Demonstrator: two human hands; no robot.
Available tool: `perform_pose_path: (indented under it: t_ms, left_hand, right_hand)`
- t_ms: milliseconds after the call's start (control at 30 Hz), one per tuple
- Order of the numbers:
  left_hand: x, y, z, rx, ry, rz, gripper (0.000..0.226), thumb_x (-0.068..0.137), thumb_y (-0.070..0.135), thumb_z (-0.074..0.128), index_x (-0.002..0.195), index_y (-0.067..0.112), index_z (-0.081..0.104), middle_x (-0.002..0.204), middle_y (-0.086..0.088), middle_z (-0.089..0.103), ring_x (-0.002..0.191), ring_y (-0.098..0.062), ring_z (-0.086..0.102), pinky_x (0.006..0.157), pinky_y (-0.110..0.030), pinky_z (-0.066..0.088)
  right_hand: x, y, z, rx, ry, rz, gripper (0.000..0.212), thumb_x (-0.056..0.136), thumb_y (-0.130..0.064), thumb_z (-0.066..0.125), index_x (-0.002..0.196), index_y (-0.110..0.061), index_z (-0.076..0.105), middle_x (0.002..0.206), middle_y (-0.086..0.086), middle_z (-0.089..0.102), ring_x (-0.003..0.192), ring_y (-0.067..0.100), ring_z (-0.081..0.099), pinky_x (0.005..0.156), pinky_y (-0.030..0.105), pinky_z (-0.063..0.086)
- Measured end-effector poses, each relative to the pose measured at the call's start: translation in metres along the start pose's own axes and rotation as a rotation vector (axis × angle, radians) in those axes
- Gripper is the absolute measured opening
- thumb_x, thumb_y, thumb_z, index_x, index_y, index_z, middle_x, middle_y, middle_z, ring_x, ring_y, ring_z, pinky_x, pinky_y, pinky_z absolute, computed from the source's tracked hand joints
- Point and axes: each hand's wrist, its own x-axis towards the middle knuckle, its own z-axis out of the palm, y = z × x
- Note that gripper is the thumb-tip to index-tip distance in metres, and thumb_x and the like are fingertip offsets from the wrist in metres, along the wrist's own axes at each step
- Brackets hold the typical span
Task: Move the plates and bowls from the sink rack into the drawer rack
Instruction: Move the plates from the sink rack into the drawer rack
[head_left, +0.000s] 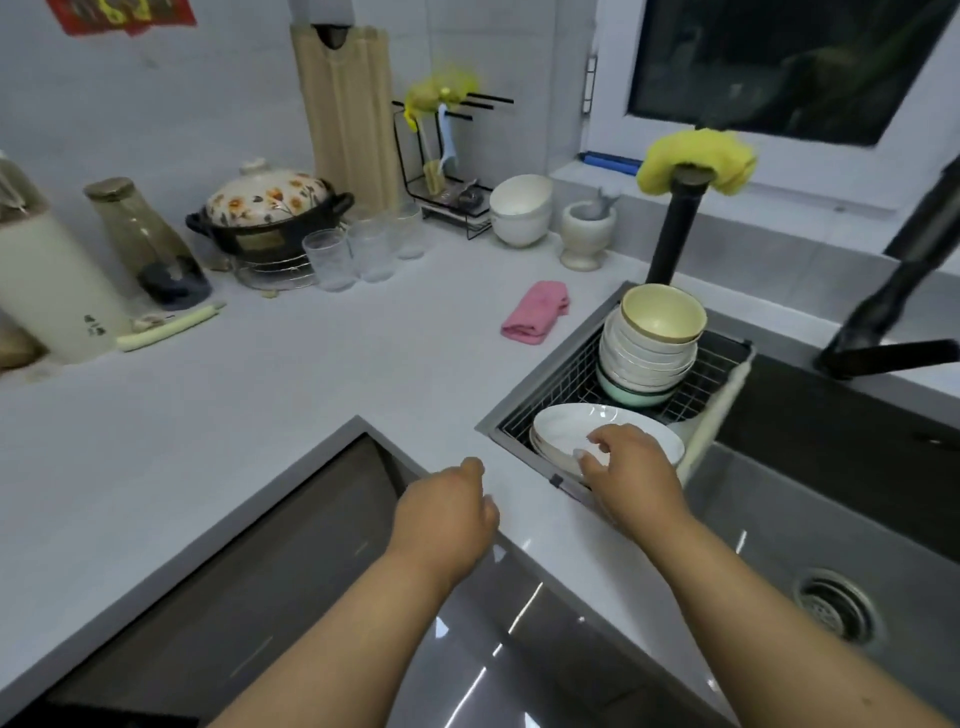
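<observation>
A wire sink rack (571, 376) sits in the left end of the sink. It holds a small stack of white plates (566, 423) at the near end and a tall stack of bowls (652, 353) behind, cream bowl on top, mint green one at the bottom. My right hand (631, 470) reaches over the near rim of the top plate, fingers curled on it. My left hand (447, 512) hovers over the counter edge left of the rack, loosely curled and holding nothing. No drawer rack is in view.
Black faucet (883, 291) and a pipe with a yellow cloth (696, 158) stand behind the sink. A pink cloth (535, 312) lies on the white counter. Glasses (353, 249), a flowered pot (270, 208), two white bowls (519, 208) and a mortar (587, 228) line the back. The sink drain (836, 605) is at right.
</observation>
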Motion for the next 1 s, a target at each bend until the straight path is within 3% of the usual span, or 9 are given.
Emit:
perform_pose_path:
  t_ms: [133,267,433,500,600,700,867,1000]
  left_hand:
    - [0.020,0.013,0.007,0.001,-0.013,0.008,0.032,0.095,0.030,0.039,0.122,0.014,0.049,0.097,-0.002,0.065,0.091,-0.024,0.060,0.074,-0.035,0.050]
    - [0.030,0.020,0.016,0.037,-0.063,-0.002,0.035,0.096,0.032,0.038,0.124,0.014,0.048,0.110,-0.003,0.062,0.100,-0.024,0.058,0.080,-0.035,0.048]
    - [0.042,0.020,0.031,0.040,-0.097,0.051,0.044,0.097,0.041,0.038,0.132,0.015,0.045,0.131,-0.003,0.051,0.120,-0.022,0.044,0.096,-0.033,0.039]
    - [0.045,0.018,0.039,0.024,-0.101,0.074,0.052,0.097,0.048,0.037,0.138,0.016,0.039,0.141,-0.003,0.042,0.130,-0.021,0.037,0.104,-0.032,0.035]
    - [0.045,0.017,0.049,0.035,-0.238,0.049,0.069,0.096,0.058,0.029,0.151,0.020,0.016,0.159,-0.007,0.011,0.147,-0.022,0.007,0.119,-0.038,0.013]
    - [0.043,0.020,0.054,0.114,-0.333,0.039,0.076,0.093,0.065,0.018,0.153,0.024,-0.002,0.161,-0.009,-0.009,0.148,-0.022,-0.012,0.121,-0.042,-0.002]
    - [0.043,0.020,0.056,0.175,-0.353,0.042,0.079,0.091,0.068,0.014,0.153,0.023,-0.009,0.160,-0.011,-0.013,0.146,-0.023,-0.018,0.120,-0.044,-0.005]
    - [0.042,0.020,0.057,0.195,-0.359,0.045,0.080,0.091,0.068,0.012,0.152,0.023,-0.012,0.159,-0.011,-0.015,0.146,-0.023,-0.020,0.120,-0.044,-0.005]
  right_hand:
    - [0.008,0.022,0.004,-0.108,-0.044,0.011,0.042,0.092,-0.039,0.054,0.127,-0.016,0.057,0.126,0.003,0.058,0.119,0.022,0.048,0.100,0.035,0.039]
    - [0.013,0.040,0.009,-0.177,-0.082,0.007,0.039,0.093,-0.041,0.052,0.125,-0.019,0.060,0.126,-0.001,0.058,0.120,0.021,0.049,0.099,0.032,0.035]
    - [0.020,0.051,0.009,-0.238,-0.120,-0.046,0.027,0.093,-0.040,0.050,0.101,-0.026,0.071,0.106,-0.003,0.065,0.105,0.021,0.055,0.090,0.032,0.037]
    - [0.022,0.054,0.010,-0.232,-0.123,-0.061,0.025,0.094,-0.041,0.050,0.099,-0.028,0.071,0.104,-0.005,0.065,0.105,0.019,0.054,0.090,0.031,0.035]
    - [0.024,0.058,0.011,-0.181,-0.123,-0.066,0.023,0.093,-0.041,0.053,0.094,-0.027,0.072,0.101,-0.006,0.066,0.103,0.018,0.054,0.091,0.031,0.032]
    - [0.026,0.060,0.011,-0.132,-0.126,-0.090,0.024,0.091,-0.040,0.057,0.085,-0.023,0.073,0.096,-0.007,0.068,0.099,0.016,0.055,0.092,0.031,0.031]
    - [0.031,0.062,0.010,-0.093,-0.101,-0.175,0.019,0.089,-0.035,0.063,0.081,-0.021,0.074,0.089,-0.006,0.068,0.092,0.014,0.056,0.092,0.029,0.031]
    - [0.036,0.064,0.011,-0.108,-0.051,-0.299,0.028,0.086,-0.020,0.068,0.060,-0.017,0.058,0.068,-0.004,0.058,0.071,0.019,0.050,0.076,0.029,0.031]
